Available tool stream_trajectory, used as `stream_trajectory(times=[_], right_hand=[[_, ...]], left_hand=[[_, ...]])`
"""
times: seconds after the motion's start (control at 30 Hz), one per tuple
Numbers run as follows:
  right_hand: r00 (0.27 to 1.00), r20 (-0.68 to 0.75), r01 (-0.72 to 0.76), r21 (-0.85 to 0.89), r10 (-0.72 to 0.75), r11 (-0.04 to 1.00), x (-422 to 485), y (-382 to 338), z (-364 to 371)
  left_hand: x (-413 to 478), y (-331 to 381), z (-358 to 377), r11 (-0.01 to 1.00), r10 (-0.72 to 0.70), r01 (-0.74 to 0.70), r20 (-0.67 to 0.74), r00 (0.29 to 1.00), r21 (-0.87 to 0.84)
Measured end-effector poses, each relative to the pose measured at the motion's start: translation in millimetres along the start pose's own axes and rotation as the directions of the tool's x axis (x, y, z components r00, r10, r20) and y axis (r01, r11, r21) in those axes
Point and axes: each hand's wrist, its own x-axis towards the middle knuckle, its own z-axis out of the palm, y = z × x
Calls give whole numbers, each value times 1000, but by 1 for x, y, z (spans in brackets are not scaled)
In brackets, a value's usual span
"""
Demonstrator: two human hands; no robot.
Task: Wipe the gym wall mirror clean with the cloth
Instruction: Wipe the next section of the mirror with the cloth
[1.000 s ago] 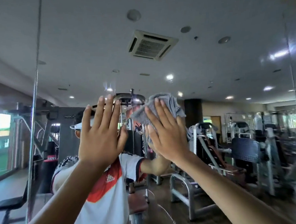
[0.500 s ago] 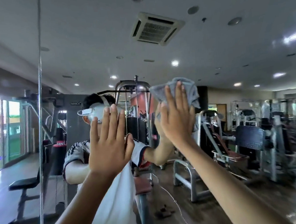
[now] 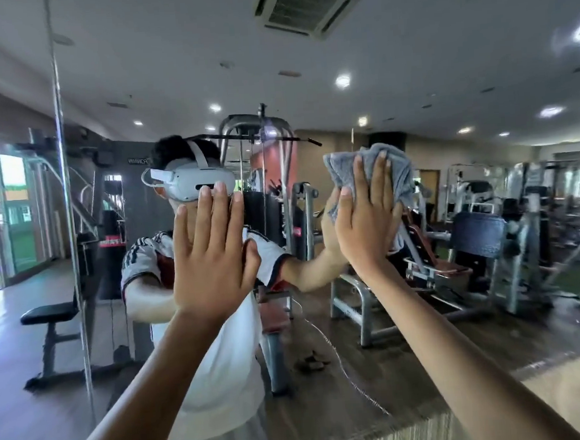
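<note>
The wall mirror [image 3: 443, 71] fills the view and reflects the gym and a person in a white shirt with a headset. My right hand [image 3: 367, 221] presses a crumpled grey cloth [image 3: 398, 174] flat against the glass with straight fingers, right of centre at head height. My left hand [image 3: 212, 259] lies flat on the glass with fingers straight and together, left of the cloth, holding nothing.
A vertical mirror seam [image 3: 67, 201] runs down the left. The reflection shows weight machines [image 3: 482, 240] on the right, a bench [image 3: 48, 315] on the left and a cable tower [image 3: 260, 153] behind. A ledge [image 3: 501, 411] sits below the mirror at lower right.
The view has tilted down, so more floor and reflection show. My right hand slid the cloth to the right across the glass. My left hand stays flat on the mirror.
</note>
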Motion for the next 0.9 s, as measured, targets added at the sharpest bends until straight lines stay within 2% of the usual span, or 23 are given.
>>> stream_trajectory(times=[0.13,0.2,0.27,0.33,0.43,0.5,0.53,0.6,0.67,0.73,0.8,0.83,0.9], right_hand=[[966,33,255,56,-258,965,-53,-25,0],[894,105,430,66,-435,900,-102,-9,-3],[835,167,523,55,-525,850,-145,28,-6],[876,167,455,27,-453,890,-158,69,-9],[990,106,94,-21,-92,995,-119,86,-2],[991,52,-125,14,124,992,-77,57,3],[986,32,-166,46,165,985,-63,37,5],[995,11,-95,81,95,992,-59,-1,7],[996,24,80,106,-83,991,-81,-26,5],[960,70,266,89,-273,960,-122,-21,0],[890,151,423,76,-430,903,-169,12,-5],[867,181,456,86,-464,886,-188,35,-7],[897,201,382,98,-394,919,-204,81,-11]], left_hand=[[-39,15,0,1000,8,-9,-13,1000,-18],[-51,16,1,999,13,-14,-30,999,-32],[-53,13,2,1000,14,-15,-28,1000,-26],[-52,15,2,1000,10,-11,-31,999,-18],[-52,19,2,1000,-3,3,-27,1000,-7],[-52,20,2,1000,-8,8,-24,1000,-5],[-53,20,2,1000,-9,9,-25,1000,-13],[-54,20,3,1000,-12,11,-30,999,-26],[-54,19,3,1000,-11,10,-36,999,-28],[-55,18,3,999,-11,10,-35,999,-35],[-55,18,3,999,-13,12,-28,1000,-36],[-55,18,3,1000,-14,13,-27,1000,-26],[-54,20,3,1000,-18,18,-28,999,2]])
